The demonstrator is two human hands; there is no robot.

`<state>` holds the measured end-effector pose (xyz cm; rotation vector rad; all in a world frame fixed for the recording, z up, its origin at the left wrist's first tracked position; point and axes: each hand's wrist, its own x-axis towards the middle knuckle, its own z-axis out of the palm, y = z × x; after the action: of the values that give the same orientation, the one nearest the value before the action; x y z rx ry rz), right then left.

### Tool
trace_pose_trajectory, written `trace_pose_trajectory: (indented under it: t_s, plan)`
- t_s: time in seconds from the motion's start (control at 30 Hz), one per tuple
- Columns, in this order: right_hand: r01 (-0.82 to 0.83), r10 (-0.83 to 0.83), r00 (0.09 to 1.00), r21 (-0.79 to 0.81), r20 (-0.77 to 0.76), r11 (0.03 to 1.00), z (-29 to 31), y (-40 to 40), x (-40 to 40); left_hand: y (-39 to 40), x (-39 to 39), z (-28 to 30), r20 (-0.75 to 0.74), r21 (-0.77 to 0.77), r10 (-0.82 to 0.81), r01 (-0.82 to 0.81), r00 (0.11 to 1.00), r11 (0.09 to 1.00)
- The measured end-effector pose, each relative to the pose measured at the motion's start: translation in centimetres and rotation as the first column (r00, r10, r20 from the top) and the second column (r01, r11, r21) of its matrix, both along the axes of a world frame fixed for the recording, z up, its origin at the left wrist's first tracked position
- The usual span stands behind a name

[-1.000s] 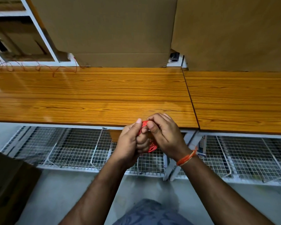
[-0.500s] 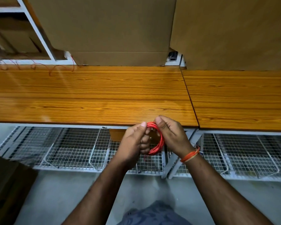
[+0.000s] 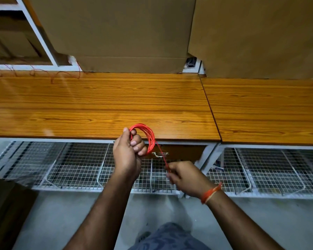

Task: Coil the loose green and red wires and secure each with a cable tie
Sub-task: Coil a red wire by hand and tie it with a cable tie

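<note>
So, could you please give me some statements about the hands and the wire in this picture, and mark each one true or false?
1. The left hand holds the red wire coil. True.
2. The right hand rests flat on the wooden table. False: it pinches the wire's loose end below the table edge.
3. A cable tie already binds the coil. False: none is visible.
4. Thin loose wire lies at the table's far left. True.

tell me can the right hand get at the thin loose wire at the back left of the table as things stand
Probably not right away: the right hand is pinching the tail of the red coil held by the left hand. The loose wire lies far across the table, though nothing blocks the way.
</note>
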<state>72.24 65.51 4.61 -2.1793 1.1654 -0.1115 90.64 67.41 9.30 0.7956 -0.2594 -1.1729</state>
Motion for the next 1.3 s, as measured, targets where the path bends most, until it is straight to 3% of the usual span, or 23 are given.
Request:
trace_pose_trajectory:
  t_s: [0.13, 0.23, 0.3, 0.37, 0.47, 0.53, 0.63, 0.77, 0.9, 0.97, 1.13, 1.3]
  plan:
    - [-0.124, 0.125, 0.985, 0.015, -0.122, 0.992, 2.4, 0.8, 1.0, -0.1, -0.2, -0.4, 0.230, -0.008, -0.013, 0.016, 0.973, 1.000]
    - [-0.265, 0.253, 0.946, -0.028, -0.204, 0.964, 4.5, 1.4, 1.8, 0.1, -0.2, -1.2, 0.455, -0.001, -0.059, 0.067, 0.889, 0.998]
    - [-0.318, 0.302, 0.938, -0.078, -0.168, 0.945, 6.0, 1.8, 2.3, 0.4, -0.3, -1.8, 0.609, 0.015, -0.083, 0.093, 0.789, 0.996]
    - [-0.316, 0.311, 0.949, -0.184, -0.057, 0.931, 7.2, 1.9, 2.8, 0.8, -0.3, -2.1, 0.672, 0.018, -0.106, 0.128, 0.733, 0.992]
    - [-0.154, 0.237, 0.946, -0.340, 0.219, 0.928, 7.5, 1.8, 2.9, 0.7, 0.3, -2.7, 0.610, 0.010, -0.119, 0.143, 0.783, 0.990]
    - [0.123, 0.049, 0.887, -0.338, 0.460, 0.933, 7.3, 1.4, 2.4, 0.2, 1.1, -2.9, 0.482, 0.004, -0.125, 0.141, 0.867, 0.990]
    - [0.431, -0.243, 0.816, -0.272, 0.524, 0.861, 6.1, -0.1, 1.9, -0.3, 2.5, -2.3, 0.311, 0.014, -0.158, 0.162, 0.937, 0.987]
    - [0.349, -0.239, 0.909, -0.311, 0.341, 0.884, 3.9, -2.4, 3.4, -0.7, 3.2, -1.2, 0.170, -0.020, -0.305, 0.313, 0.937, 0.950]
    - [0.313, -0.253, 0.926, -0.196, 0.279, 0.929, 2.5, -4.0, 5.8, -1.1, 3.8, -0.2, 0.107, -0.110, -0.438, 0.448, 0.893, 0.887]
    - [0.310, -0.266, 0.916, -0.110, 0.301, 0.944, 2.0, -4.3, 6.6, -1.6, 4.2, 0.3, 0.058, -0.138, -0.447, 0.451, 0.893, 0.882]
    - [0.272, -0.246, 0.959, -0.205, 0.143, 0.940, 0.0, -1.9, 8.3, -2.9, 5.1, 0.3, 0.051, -0.145, -0.316, 0.320, 0.947, 0.936]
    - [0.288, -0.232, 0.913, -0.129, 0.335, 0.949, 1.4, 2.1, 7.7, -3.9, 4.1, -1.1, 0.154, -0.077, -0.266, 0.280, 0.951, 0.957]
